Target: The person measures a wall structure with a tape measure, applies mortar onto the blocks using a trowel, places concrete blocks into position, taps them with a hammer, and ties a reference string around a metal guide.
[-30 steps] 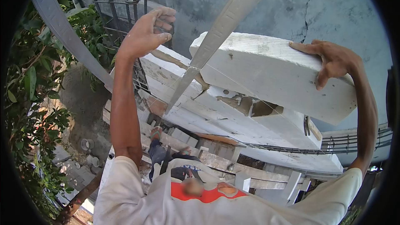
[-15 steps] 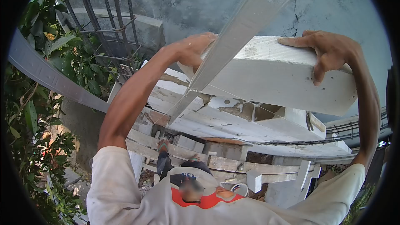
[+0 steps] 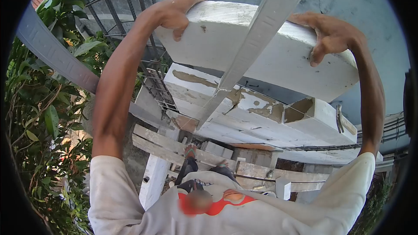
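Observation:
A long white aerated concrete block (image 3: 209,41) is held up between my two hands. My left hand (image 3: 176,12) grips its left end, thumb on the near face and fingers over the top edge. Toward the other end, my right hand (image 3: 332,35) clasps it the same way. An upright metal channel (image 3: 248,45) crosses in front of the block's middle. Below and apart from the block is the top of a white block wall (image 3: 248,126), with grey mortar (image 3: 272,109) spread along it. A thin string runs from the channel over the wall.
A rebar cage (image 3: 117,4) rises at the upper left beside leafy plants (image 3: 48,117). Another metal strip (image 3: 56,52) slants past my left forearm. A grey rendered wall (image 3: 365,21) stands behind. Wooden planks (image 3: 161,146) are under my feet, with a small white block (image 3: 283,189) on them.
The block has shifted left with both hands on it. My left hand is now well to the left of the metal channel, and more of the mortared wall top shows.

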